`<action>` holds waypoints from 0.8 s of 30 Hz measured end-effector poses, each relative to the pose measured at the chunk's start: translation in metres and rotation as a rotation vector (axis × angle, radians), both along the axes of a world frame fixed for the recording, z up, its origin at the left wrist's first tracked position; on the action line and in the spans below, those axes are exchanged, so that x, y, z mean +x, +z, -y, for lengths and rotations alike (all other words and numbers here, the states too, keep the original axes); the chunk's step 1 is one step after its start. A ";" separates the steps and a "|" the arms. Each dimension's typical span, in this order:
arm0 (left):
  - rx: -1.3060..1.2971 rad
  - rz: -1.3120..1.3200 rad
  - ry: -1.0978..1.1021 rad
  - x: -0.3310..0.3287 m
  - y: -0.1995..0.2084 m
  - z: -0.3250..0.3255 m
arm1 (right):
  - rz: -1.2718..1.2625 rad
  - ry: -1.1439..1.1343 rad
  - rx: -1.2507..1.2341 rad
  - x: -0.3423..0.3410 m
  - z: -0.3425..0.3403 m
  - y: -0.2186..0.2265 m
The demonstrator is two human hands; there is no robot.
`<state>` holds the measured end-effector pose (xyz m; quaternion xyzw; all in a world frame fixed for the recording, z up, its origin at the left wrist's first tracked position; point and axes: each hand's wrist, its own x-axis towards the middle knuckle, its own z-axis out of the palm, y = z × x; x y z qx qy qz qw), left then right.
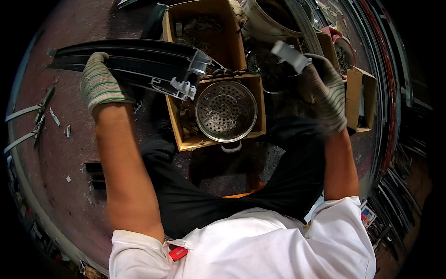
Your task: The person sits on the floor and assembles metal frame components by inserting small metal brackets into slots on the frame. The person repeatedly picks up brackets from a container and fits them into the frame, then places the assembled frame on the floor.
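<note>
My left hand (103,83), in a striped knit glove, is closed around a long black metal profile (139,50). The profile lies slanted across the upper left, and its cut end with silver and white fittings points right, over a wooden box's edge. At the upper right, my gloved right hand (329,95) grips a silver metal bracket (291,56), held up and apart from the profile. Between my knees sits a round perforated metal steamer pot (254,111) with small metal pieces in it. It rests in the wooden box (263,93).
Another wooden box (239,46) with metal scraps stands behind. Beyond it is a dirty white bucket (255,29). A cardboard box (355,95) and a red container (346,46) stand at the right, near long metal bars (385,93). Scraps litter the dark red floor (60,153).
</note>
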<state>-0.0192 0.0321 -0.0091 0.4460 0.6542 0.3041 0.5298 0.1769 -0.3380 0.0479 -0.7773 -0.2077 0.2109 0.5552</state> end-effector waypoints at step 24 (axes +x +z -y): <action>-0.024 0.211 0.183 0.012 0.033 0.040 | -0.601 0.123 0.182 -0.076 -0.065 -0.008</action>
